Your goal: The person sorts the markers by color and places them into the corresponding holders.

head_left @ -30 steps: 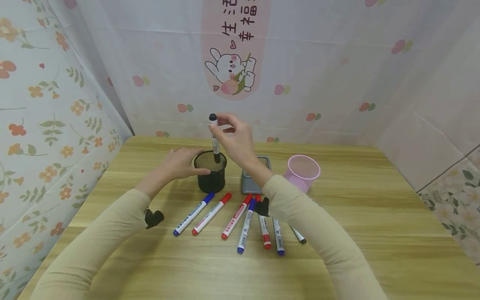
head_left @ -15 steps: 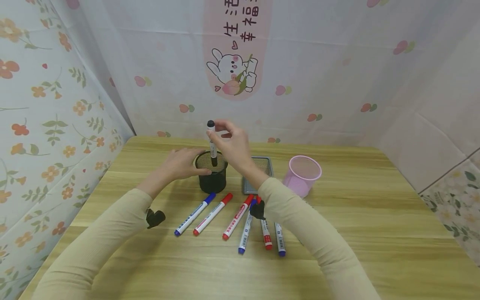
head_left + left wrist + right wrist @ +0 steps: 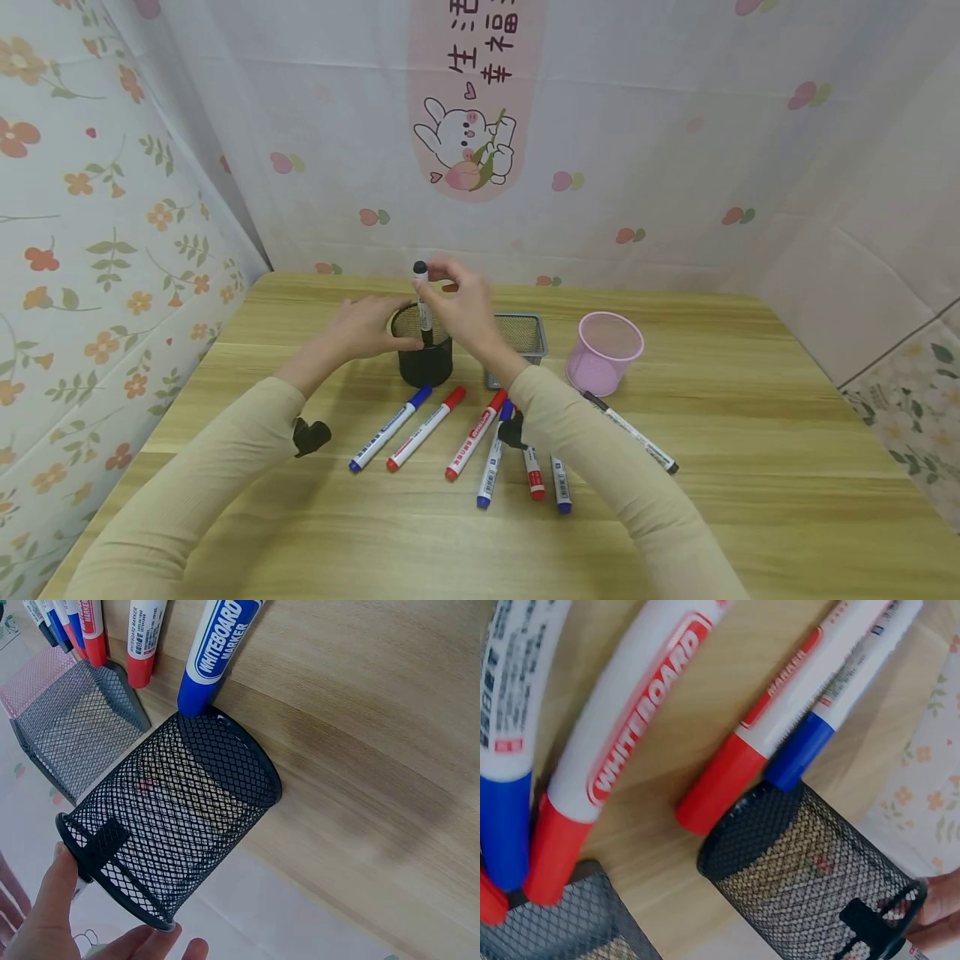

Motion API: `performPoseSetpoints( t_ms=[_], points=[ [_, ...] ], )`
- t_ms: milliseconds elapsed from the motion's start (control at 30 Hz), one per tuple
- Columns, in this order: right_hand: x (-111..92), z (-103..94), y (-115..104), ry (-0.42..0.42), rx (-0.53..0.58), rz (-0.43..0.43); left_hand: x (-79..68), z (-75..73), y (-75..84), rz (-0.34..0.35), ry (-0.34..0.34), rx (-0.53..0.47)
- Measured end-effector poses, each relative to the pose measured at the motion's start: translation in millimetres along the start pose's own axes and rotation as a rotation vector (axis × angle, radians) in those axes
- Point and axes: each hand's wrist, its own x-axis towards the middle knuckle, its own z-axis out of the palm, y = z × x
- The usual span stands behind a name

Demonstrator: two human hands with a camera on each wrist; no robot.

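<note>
My left hand (image 3: 358, 329) grips the rim of a black mesh pen holder (image 3: 426, 367), thumb on the near side and fingers across at the far side. The holder stands upright on the table. Between thumb and fingertips my right hand (image 3: 467, 312) pinches the upper part of a white whiteboard marker (image 3: 425, 315) with black ends. That marker is nearly upright, its lower black end inside the holder's mouth. In the left wrist view, the mesh holder (image 3: 165, 802) shows a dark shape through its wall near the rim, close to the left thumb.
A grey mesh box (image 3: 534, 333) and a pink mesh holder (image 3: 600, 367) stand to the right. Several red and blue markers lie in front, including a blue one (image 3: 390, 429) and a red one (image 3: 426, 429). A black-capped marker (image 3: 633, 431) lies beyond my right forearm.
My right hand has lowered the black-ended marker deeper into the holder. My left hand stays in place. The loose black-capped marker has shifted right and lies at a new slant.
</note>
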Motion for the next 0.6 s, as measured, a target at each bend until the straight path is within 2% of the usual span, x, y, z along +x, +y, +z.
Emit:
performPoseSetpoints(
  t_ms=[600],
  points=[
    [-18.8, 10.9, 25.2, -0.073, -0.095, 0.095, 0.0, 1.1, -0.6, 0.021, 0.028, -0.019]
  ],
)
